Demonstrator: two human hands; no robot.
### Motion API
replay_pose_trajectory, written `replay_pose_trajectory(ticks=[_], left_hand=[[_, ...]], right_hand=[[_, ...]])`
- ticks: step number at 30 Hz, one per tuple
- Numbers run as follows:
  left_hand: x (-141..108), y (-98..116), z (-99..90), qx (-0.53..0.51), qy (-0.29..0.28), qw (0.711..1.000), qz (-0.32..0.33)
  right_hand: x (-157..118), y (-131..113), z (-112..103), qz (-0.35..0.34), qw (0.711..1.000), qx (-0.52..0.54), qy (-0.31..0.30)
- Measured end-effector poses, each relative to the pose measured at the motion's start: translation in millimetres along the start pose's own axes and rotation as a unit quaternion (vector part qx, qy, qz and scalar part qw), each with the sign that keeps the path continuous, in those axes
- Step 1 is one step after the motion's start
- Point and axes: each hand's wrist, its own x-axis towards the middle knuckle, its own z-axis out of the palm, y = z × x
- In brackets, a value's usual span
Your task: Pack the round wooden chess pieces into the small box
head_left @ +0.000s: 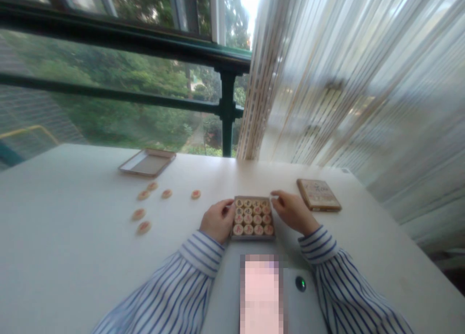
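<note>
A small square box [253, 237] stands on the white table, filled with rows of round wooden pieces [248, 218] bearing red and black characters. My left hand [218, 220] rests against the box's left side, thumb and fingers closed around its edge. On the other side, my right hand [292, 211] is at the box's upper right corner, its index finger stretched out and the other fingers curled below. Nothing shows in my right hand. Several loose round pieces with red marks [144, 227] lie to the left of the box.
An empty shallow tray [147, 163] lies at the back left of the white table [90, 256]. A flat patterned box or lid [319, 195] is at the right. A blurred-out object and a dark round item [301, 283] are near the front edge. Behind are a railing and curtain.
</note>
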Motion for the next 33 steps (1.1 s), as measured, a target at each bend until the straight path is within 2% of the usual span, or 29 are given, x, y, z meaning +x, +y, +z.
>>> replay_pose_trajectory(ticks=[3, 7, 14, 25, 33], left_hand=[[-1, 0, 0.2, 0.017, 0.001, 1.0, 0.005], [-2, 1, -0.2, 0.03, 0.0, 0.999, 0.011], [-4, 2, -1.0, 0.038, -0.005, 0.999, 0.019], [-4, -1, -0.3, 0.039, -0.008, 0.999, 0.018], [-3, 0, -1.6, 0.046, -0.012, 0.999, 0.018]], right_hand=[[-14, 9, 7, 0.032, 0.997, 0.067, 0.004], [-26, 13, 14, 0.05, 0.991, 0.123, -0.02], [-30, 8, 18, 0.029, 0.991, 0.123, -0.038], [-31, 6, 19, 0.041, 0.991, 0.113, -0.049], [-31, 5, 20, 0.033, 0.992, 0.112, -0.035]])
